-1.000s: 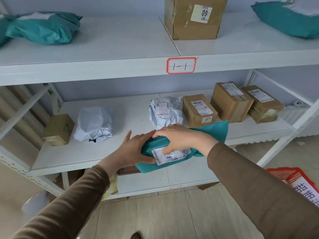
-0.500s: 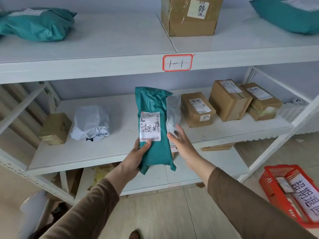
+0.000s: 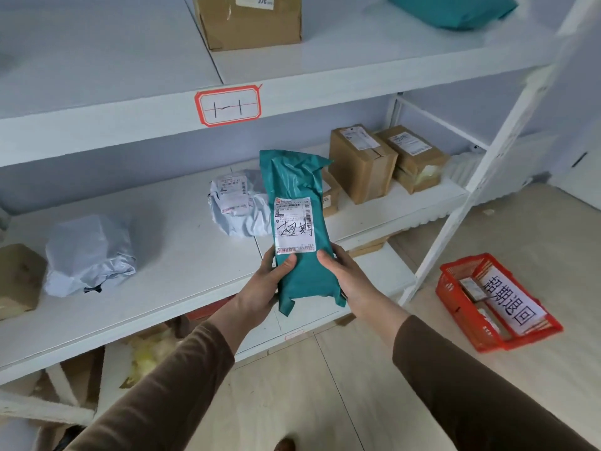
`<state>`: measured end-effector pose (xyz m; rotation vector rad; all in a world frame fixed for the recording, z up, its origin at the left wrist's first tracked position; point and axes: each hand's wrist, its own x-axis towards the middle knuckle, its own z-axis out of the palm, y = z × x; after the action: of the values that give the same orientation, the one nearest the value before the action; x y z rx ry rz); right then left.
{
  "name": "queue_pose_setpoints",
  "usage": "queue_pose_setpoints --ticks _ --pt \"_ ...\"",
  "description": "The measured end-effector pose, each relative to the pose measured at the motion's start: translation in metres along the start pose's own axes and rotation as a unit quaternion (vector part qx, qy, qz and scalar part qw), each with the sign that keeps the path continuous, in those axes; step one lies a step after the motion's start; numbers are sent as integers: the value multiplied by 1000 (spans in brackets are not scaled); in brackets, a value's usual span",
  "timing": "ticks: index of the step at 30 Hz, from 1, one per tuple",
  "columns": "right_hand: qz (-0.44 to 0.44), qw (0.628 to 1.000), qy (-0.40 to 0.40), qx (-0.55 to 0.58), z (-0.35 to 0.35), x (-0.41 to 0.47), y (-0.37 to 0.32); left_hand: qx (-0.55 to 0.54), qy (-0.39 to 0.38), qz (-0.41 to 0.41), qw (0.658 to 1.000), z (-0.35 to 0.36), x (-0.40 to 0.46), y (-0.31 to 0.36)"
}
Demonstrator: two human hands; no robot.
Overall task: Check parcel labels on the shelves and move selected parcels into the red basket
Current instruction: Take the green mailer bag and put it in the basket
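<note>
A teal plastic parcel (image 3: 297,180) stands upright in front of the middle shelf (image 3: 182,255), its white label with handwritten black characters facing me. My left hand (image 3: 263,284) grips its lower left edge, thumb on the label's corner. My right hand (image 3: 344,275) grips its lower right edge. The red basket (image 3: 455,288) sits on the floor at the right, beyond the shelf's post, with a white sign and a small parcel inside.
On the middle shelf lie two white bag parcels (image 3: 89,252) (image 3: 237,203), a brown box at the far left (image 3: 16,278) and several brown boxes (image 3: 361,164) at the right. The upper shelf holds a brown box (image 3: 250,24) and a teal bag (image 3: 452,8). A white post (image 3: 487,164) slants between shelf and basket.
The teal parcel was lifted off the shelf and turned upright with its label toward me. My right hand let go, then took hold of its lower right edge. The view shifted right.
</note>
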<state>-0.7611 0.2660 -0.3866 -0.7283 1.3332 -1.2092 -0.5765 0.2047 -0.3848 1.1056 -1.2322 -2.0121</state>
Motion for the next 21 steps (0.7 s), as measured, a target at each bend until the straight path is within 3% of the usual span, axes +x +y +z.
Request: queue_pose_setpoints --ticks 7,14,21 --pt "19 991 127 41 -80 -16 -2 32 -83 -47 995 76 54 0" --pt "56 959 263 90 -168 -54 -2 52 -171 -95 979 175 102 -22" --pt "60 934 327 127 -289 -83 13 91 -217 -126 964 300 139 -64"
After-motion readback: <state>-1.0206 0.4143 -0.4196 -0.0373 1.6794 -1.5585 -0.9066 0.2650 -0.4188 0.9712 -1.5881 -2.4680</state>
